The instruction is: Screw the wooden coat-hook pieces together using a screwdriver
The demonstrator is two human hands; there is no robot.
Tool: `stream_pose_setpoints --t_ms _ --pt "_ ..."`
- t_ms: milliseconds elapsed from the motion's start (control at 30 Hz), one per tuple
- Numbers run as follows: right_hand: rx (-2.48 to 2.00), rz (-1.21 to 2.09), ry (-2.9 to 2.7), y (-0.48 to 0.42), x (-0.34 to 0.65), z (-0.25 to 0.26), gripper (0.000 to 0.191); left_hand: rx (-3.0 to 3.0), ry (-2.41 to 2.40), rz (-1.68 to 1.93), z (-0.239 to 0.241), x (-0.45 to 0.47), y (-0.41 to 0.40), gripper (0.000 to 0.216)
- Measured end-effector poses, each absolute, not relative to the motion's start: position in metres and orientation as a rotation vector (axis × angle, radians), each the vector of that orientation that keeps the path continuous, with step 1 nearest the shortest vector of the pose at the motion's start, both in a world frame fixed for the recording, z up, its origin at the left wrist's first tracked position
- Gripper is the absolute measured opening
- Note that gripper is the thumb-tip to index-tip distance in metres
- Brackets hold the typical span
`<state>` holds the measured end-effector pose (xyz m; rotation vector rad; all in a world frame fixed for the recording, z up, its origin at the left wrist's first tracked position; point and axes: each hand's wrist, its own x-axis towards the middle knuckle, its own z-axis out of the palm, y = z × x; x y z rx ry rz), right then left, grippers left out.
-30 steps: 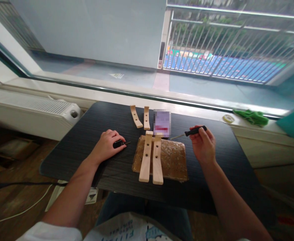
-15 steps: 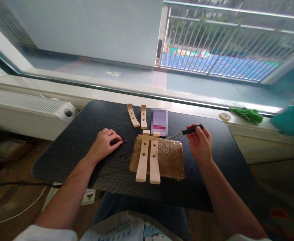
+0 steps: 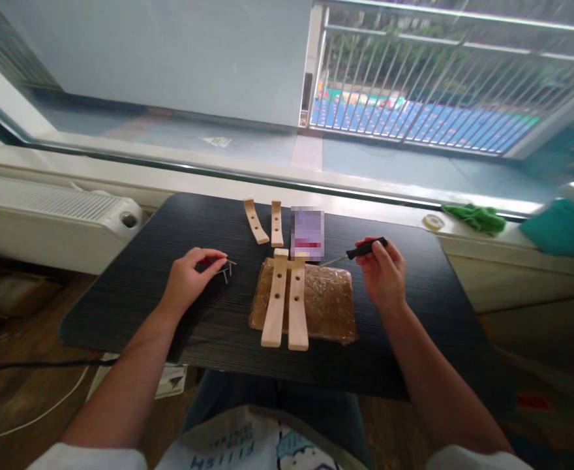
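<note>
The left hand (image 3: 187, 277), thumb and fingers nearly closed, pinches thin bent metal rods (image 3: 226, 277), perhaps hex keys, though too small to be sure. The right hand (image 3: 385, 271) is curled around a black-handled screwdriver (image 3: 366, 249), its shaft pointing left. Between the hands, two drilled wooden brackets (image 3: 274, 316) lie side by side across a brown slab (image 3: 331, 303) on the dark surface (image 3: 209, 343); two shorter-looking brackets (image 3: 276, 225) lie behind.

Metal tool (image 3: 226, 276) partly behind left fingers (image 3: 214, 267)
</note>
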<state>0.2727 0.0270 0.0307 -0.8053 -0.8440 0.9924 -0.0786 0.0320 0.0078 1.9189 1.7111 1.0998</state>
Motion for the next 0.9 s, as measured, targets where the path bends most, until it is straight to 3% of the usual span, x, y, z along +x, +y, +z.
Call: stream_pose_setpoints --t_ms 367,667,900 --pt "-0.790 1.002 -0.848 0.025 0.270 0.031 0.021 1.540 1.472 1.236 0.029 -0.034 0.019 0.037" --pt "-0.791 1.038 -0.868 0.021 0.267 0.035 0.022 1.450 1.289 1.109 0.039 -0.001 0.016 0.042" --pt "-0.777 1.058 -1.122 0.005 0.258 0.037 0.017 1.396 1.308 1.100 0.028 0.004 0.017 0.030"
